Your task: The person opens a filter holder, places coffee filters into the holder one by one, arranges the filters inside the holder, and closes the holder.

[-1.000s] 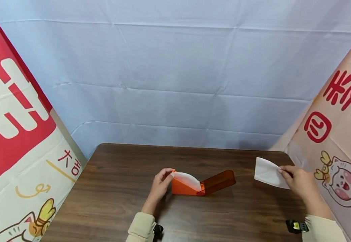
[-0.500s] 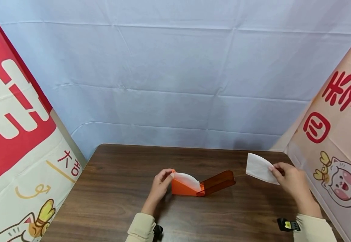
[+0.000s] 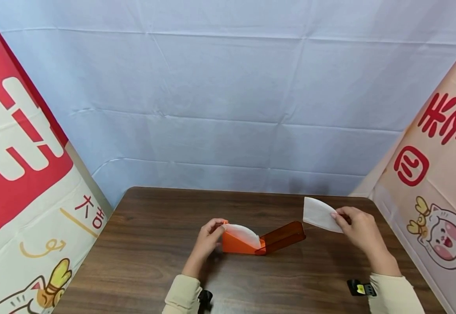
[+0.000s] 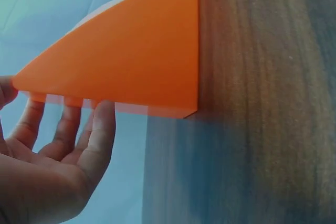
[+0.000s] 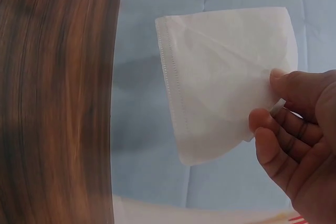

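Observation:
My left hand (image 3: pixel 207 237) grips the tall left end of an orange coffee filter holder (image 3: pixel 237 245) standing on the table. In the left wrist view, the fingertips (image 4: pixel 105 109) lie along the holder's upright back side. White filters (image 3: pixel 245 232) with a rounded top edge show inside the holder. Its see-through brown lid (image 3: pixel 284 236) is swung open to the right. My right hand (image 3: pixel 359 226) pinches a white paper coffee filter (image 5: pixel 220 77) between thumb and fingers, raised above the table right of the lid. The filter's crimped seam faces away from the hand.
The dark wood-grain table (image 3: pixel 165 213) has its far edge close to a pale blue cloth backdrop (image 3: pixel 220 96). Printed cloths hang on the left (image 3: pixel 12 183) and right (image 3: pixel 447 183). Dark wrist-worn devices (image 3: pixel 361 288) sit by the sleeves.
My right hand has moved left with the coffee filter, from near the table's right edge to close beside the lid. The left hand and the filter holder have stayed put.

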Tool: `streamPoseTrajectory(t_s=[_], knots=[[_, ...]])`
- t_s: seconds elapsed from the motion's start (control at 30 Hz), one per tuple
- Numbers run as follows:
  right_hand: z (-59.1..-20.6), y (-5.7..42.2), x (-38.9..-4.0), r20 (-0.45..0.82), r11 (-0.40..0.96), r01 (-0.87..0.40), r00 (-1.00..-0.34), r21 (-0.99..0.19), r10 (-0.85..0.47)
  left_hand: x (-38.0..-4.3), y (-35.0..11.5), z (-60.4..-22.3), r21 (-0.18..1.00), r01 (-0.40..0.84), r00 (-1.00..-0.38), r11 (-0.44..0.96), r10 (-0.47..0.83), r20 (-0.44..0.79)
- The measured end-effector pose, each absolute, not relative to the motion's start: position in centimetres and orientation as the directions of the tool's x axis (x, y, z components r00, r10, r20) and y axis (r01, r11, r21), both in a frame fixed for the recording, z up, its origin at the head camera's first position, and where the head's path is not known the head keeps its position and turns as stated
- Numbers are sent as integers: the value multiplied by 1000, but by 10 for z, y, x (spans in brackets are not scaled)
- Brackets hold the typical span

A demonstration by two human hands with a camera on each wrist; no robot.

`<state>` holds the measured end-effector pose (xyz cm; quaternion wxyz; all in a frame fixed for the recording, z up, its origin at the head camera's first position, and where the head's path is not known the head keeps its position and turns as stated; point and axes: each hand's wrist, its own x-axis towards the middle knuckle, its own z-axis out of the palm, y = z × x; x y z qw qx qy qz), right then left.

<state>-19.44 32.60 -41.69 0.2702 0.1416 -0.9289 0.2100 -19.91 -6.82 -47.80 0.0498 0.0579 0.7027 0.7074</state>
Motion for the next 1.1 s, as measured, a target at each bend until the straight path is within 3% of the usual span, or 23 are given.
streamPoseTrajectory(t_s=[0.23, 0.67, 1.1], knots=[[-413, 309, -194, 609, 847, -437, -772, -303, -180, -201, -69, -479, 997, -28, -983, -70, 185, -14], [-407, 279, -199, 608, 789, -516, -757, -334, -238, -202, -70, -478, 993, -47, -980, -106, 197, -26], [-415, 257, -203, 628, 733, -601, -713, -319, -311, -216, -70, -508, 993, -48, -984, -107, 175, -29]])
